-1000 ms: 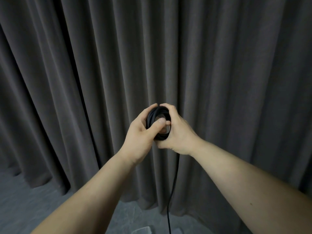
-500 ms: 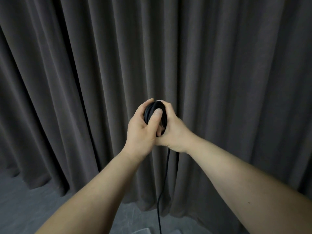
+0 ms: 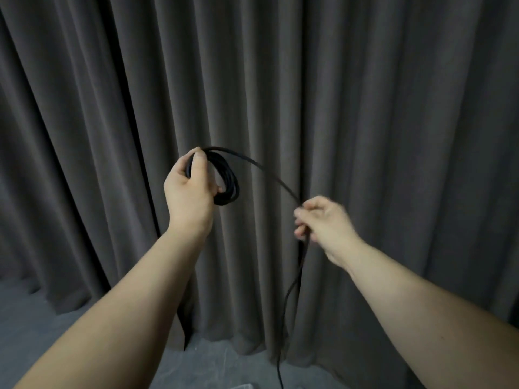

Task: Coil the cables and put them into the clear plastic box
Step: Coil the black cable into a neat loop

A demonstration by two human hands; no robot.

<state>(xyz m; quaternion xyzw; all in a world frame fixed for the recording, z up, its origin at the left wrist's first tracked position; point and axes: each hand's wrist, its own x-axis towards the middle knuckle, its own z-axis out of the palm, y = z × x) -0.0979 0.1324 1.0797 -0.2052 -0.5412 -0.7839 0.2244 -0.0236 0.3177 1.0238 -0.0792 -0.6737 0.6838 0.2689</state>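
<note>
Left hand (image 3: pixel 188 189) grips the coiled cable (image 3: pixel 226 178); right hand (image 3: pixel 323 220) pinches its trailing strand

The grey floor (image 3: pixel 33 332) carries the curtain's hem (image 3: pixel 224 348) and a trailing black cable (image 3: pixel 279 372).

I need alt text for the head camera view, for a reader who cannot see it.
A left hand holds a coiled black cable while the right hand pinches its loose strand, which hangs down to the grey floor. Dark pleated curtains fill the background.

coil (image 3: pixel 226 179) in left hand (image 3: pixel 188 189) | right hand (image 3: pixel 325 223) right, lower
</note>
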